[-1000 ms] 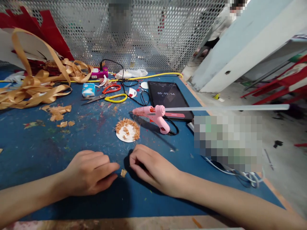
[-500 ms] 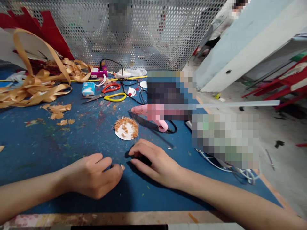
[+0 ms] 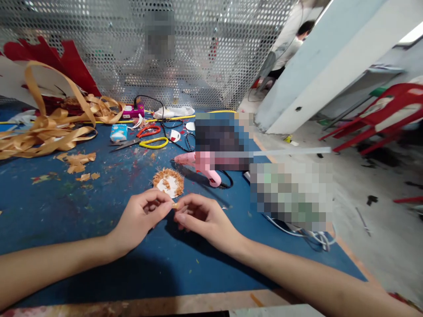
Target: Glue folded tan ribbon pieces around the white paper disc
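Observation:
A small piece of gold ribbon [image 3: 175, 205] sits between the fingertips of both hands, just above the blue table. Thumb and forefinger of my left hand [image 3: 142, 220] pinch it from the left. My right hand [image 3: 208, 222] has its fingers curled and its fingertips closed at the other end of the scrap. Right behind the hands lies a round white disc [image 3: 170, 187] with frayed gold ribbon bits around its edge; my left fingers partly cover its near side. A pink hot glue gun [image 3: 206, 167] lies behind the right hand, a long pale glue stick [image 3: 291, 152] sticking out of its back.
Yellow-and-red-handled scissors [image 3: 153, 143], a small blue box [image 3: 119, 132] and ribbon scraps [image 3: 77, 162] lie at back left. Loose gold ribbon [image 3: 42, 138] is heaped at the far left. A perforated metal screen [image 3: 109, 53] stands behind. White cable [image 3: 294, 231] lies at right.
My left hand has moved up and right, bringing the ribbon piece to my right fingertips. The right hand has stayed nearly in place, its fingers now at the scrap. The view has shifted slightly.

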Action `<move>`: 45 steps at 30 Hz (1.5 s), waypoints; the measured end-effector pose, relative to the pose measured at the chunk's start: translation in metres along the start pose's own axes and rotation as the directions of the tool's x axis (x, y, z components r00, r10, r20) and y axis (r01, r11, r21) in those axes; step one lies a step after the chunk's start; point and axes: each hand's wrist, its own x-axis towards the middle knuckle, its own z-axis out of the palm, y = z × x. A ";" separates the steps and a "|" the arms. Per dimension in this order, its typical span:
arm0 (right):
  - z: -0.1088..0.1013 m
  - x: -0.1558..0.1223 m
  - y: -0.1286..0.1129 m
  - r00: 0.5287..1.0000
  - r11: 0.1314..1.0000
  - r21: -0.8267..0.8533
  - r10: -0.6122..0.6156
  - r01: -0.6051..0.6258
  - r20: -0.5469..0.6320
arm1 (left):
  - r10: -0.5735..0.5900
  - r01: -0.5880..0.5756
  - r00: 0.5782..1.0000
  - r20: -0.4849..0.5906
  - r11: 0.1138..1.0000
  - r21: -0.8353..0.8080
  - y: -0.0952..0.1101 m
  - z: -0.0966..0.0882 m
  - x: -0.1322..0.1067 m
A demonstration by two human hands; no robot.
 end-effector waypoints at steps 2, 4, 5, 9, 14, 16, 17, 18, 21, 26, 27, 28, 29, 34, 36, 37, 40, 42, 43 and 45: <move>0.001 0.002 0.001 0.999 0.998 0.044 0.037 -0.036 -0.013 | -0.061 0.062 0.998 0.010 0.997 -0.052 -0.002 0.004 0.002; 0.001 0.003 0.001 0.998 0.997 0.056 0.049 -0.047 -0.027 | -0.087 0.089 0.996 0.022 0.994 -0.065 -0.003 0.005 0.002; 0.001 0.004 0.001 0.998 0.997 0.054 0.050 -0.048 -0.034 | -0.089 0.090 0.996 0.025 0.994 -0.064 -0.003 0.005 0.002; 0.002 0.004 0.001 0.997 0.998 0.048 0.052 -0.049 -0.057 | -0.075 0.075 0.997 0.007 0.997 -0.030 -0.003 0.002 -0.002; 0.002 0.003 0.000 0.995 0.999 0.031 0.045 -0.042 -0.084 | -0.015 0.015 1.000 0.006 0.999 0.047 -0.006 0.000 -0.004; 0.002 0.002 0.001 0.995 0.999 0.007 0.045 -0.045 -0.091 | -0.007 0.006 1.000 0.016 0.997 0.079 -0.006 0.000 -0.004; 0.002 0.002 0.001 0.995 0.999 -0.006 0.044 -0.045 -0.094 | -0.003 0.001 1.000 0.020 0.996 0.092 -0.006 0.001 -0.003; 0.002 0.002 0.001 0.995 0.999 -0.017 0.042 -0.044 -0.095 | 0.001 -0.003 1.000 0.022 0.995 0.104 -0.007 0.001 -0.003; 0.002 0.002 0.001 0.995 0.999 -0.021 0.038 -0.040 -0.095 | -0.001 -0.003 0.999 0.032 0.992 0.126 -0.007 0.001 -0.002; 0.000 0.002 0.000 0.997 0.998 -0.040 0.039 -0.041 -0.068 | -0.023 0.014 0.997 0.070 0.992 0.128 -0.009 0.002 -0.003; -0.001 0.002 0.000 0.998 0.997 -0.064 0.030 -0.034 -0.060 | -0.030 0.020 0.996 0.079 0.992 0.126 -0.010 0.002 -0.003; -0.002 0.001 0.000 0.999 0.995 -0.095 0.014 -0.019 -0.051 | -0.037 0.026 0.995 0.089 0.992 0.126 -0.010 0.002 -0.003; -0.002 0.001 -0.001 0.999 0.991 -0.132 -0.008 0.003 -0.041 | -0.043 0.030 0.994 0.100 0.991 0.130 -0.010 0.002 -0.003; -0.006 -0.001 0.000 0.983 0.905 -0.387 -0.182 0.177 0.025 | -0.011 -0.022 0.986 0.165 0.981 0.195 -0.009 0.000 -0.004; -0.007 -0.002 0.001 0.967 0.849 -0.470 -0.250 0.242 0.046 | 0.029 -0.072 0.982 0.188 0.971 0.230 -0.008 0.000 -0.005; -0.007 -0.002 0.001 0.958 0.823 -0.500 -0.280 0.270 0.057 | 0.049 -0.097 0.979 0.197 0.965 0.245 -0.008 0.000 -0.005; -0.007 -0.003 0.003 0.929 0.753 -0.560 -0.357 0.346 0.095 | 0.097 -0.153 0.973 0.208 0.949 0.276 -0.009 -0.001 -0.006; -0.007 -0.004 0.003 0.908 0.710 -0.584 -0.400 0.392 0.123 | 0.106 -0.166 0.973 0.206 0.941 0.296 -0.010 -0.001 -0.007; -0.007 -0.005 0.004 0.898 0.690 -0.596 -0.418 0.411 0.136 | 0.115 -0.174 0.972 0.203 0.937 0.303 -0.011 -0.001 -0.007; -0.007 -0.005 0.004 0.884 0.653 -0.619 -0.441 0.437 0.159 | 0.140 -0.200 0.969 0.201 0.927 0.318 -0.011 -0.001 -0.008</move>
